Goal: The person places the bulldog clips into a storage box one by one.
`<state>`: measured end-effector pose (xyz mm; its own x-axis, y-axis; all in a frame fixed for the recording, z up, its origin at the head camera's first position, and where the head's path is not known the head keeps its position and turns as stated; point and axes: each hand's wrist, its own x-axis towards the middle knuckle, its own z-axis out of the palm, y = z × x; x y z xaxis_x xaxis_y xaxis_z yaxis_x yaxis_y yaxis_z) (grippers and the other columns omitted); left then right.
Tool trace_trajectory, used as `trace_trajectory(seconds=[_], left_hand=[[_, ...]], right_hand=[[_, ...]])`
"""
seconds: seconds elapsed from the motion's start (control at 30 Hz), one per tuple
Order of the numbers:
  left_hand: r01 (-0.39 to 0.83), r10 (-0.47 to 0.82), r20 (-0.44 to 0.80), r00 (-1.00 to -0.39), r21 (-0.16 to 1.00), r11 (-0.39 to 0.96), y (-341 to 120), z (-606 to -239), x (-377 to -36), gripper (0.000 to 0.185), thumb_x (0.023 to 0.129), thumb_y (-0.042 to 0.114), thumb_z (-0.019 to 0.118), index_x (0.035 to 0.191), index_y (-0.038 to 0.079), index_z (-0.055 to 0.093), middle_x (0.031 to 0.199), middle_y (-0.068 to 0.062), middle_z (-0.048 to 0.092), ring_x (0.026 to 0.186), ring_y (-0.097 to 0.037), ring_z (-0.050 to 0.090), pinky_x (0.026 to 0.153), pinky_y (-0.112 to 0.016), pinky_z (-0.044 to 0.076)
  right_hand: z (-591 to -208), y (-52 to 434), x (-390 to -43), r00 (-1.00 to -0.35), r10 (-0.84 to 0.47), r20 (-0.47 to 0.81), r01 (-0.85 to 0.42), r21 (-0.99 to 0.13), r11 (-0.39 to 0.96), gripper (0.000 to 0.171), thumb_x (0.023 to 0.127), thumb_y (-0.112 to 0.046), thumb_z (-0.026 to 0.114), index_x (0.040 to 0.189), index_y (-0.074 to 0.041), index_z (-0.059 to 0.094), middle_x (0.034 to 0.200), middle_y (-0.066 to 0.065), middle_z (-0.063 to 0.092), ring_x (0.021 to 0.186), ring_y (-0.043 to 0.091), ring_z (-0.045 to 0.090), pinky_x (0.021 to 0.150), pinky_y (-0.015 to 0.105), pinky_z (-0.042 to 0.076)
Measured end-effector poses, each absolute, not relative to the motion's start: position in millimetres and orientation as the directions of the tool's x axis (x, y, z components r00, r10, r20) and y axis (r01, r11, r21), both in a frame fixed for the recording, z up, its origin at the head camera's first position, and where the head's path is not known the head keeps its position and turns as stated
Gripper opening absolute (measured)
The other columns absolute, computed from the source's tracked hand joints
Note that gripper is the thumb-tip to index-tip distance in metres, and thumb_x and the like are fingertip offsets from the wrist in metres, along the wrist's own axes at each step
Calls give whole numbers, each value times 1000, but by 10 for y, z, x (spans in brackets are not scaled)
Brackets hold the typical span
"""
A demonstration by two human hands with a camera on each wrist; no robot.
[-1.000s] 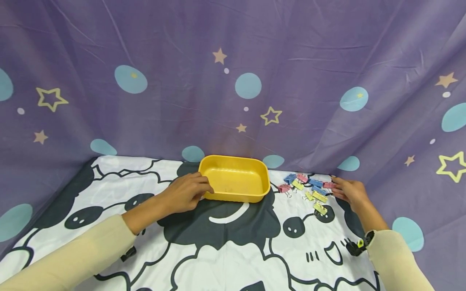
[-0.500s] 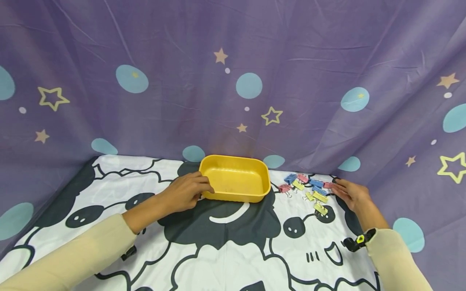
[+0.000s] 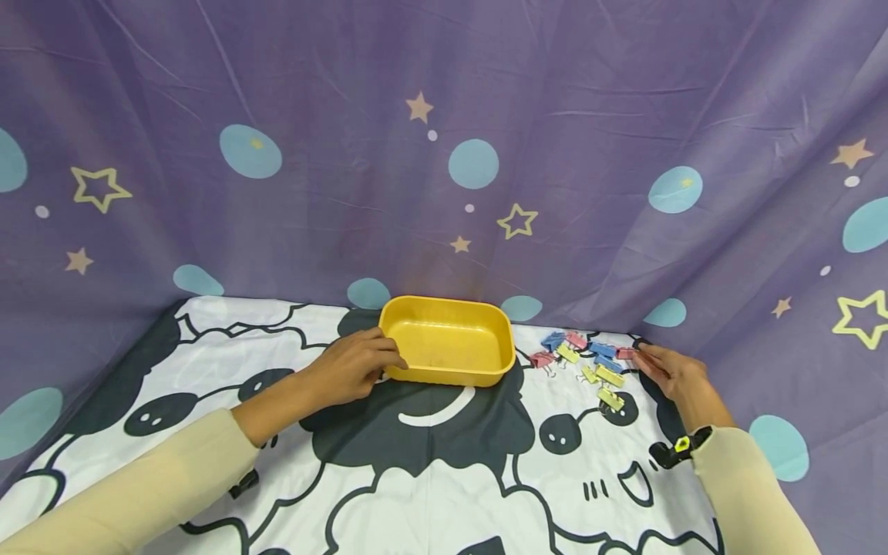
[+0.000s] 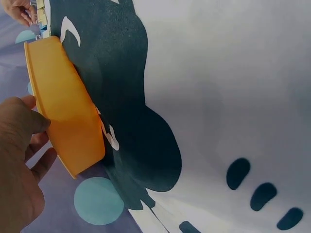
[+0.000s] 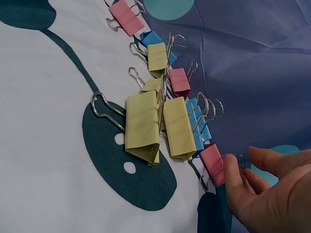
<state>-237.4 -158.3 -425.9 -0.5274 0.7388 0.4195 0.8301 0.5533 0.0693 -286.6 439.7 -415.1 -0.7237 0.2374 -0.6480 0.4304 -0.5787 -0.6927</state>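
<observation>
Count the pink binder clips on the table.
3. One pink clip nearest the yellow tray, one mid-pile by the backdrop, one at the right hand fingertips. Overlapping clips may hide more.

The yellow tub is looking like smooth plastic, a little shiny. The clips are showing matt painted bodies in yellow, pink and blue, with shiny bare metal wire handles. The sheep cloth is lying soft and wrinkly. The purple curtain is hanging as thin, matt cloth.
</observation>
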Motion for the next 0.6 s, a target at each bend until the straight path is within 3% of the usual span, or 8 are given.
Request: trace_trajectory(seconds=[0.17, 0.43, 0.6], left_hand=[[853, 755, 428, -496, 76, 517, -1608, -4283, -2406, 41, 89, -15, 76, 114, 15, 88, 108, 0, 80, 101, -20, 67, 92, -39, 61], [905, 786, 481, -389, 41, 423, -1707, -4305, -2494, 46, 82, -17, 77, 113, 16, 88, 107, 2, 80, 102, -20, 68, 91, -39, 61], [916, 792, 478, -380, 71, 396, -1834, -4341, -2575, 48, 83, -18, 77, 116, 15, 88, 112, 1, 79, 107, -19, 68, 92, -38, 62]], right_hand=[[-4167, 4401, -2855, -725, 227, -650, 445, -694, -566, 37, 104, 13, 67, 70, 0, 76, 73, 19, 80, 72, 29, 84, 89, 33, 70], [-4168, 4384, -2859, -731, 222, -646, 447, -698, -559, 39, 103, 14, 67, 68, -1, 77, 73, 19, 80, 72, 28, 85, 88, 32, 70], [-4140, 4379, -2860, -735, 222, -641, 457, -710, -536, 42, 105, 12, 65, 68, -2, 77, 72, 17, 80, 71, 25, 84, 86, 31, 70]])
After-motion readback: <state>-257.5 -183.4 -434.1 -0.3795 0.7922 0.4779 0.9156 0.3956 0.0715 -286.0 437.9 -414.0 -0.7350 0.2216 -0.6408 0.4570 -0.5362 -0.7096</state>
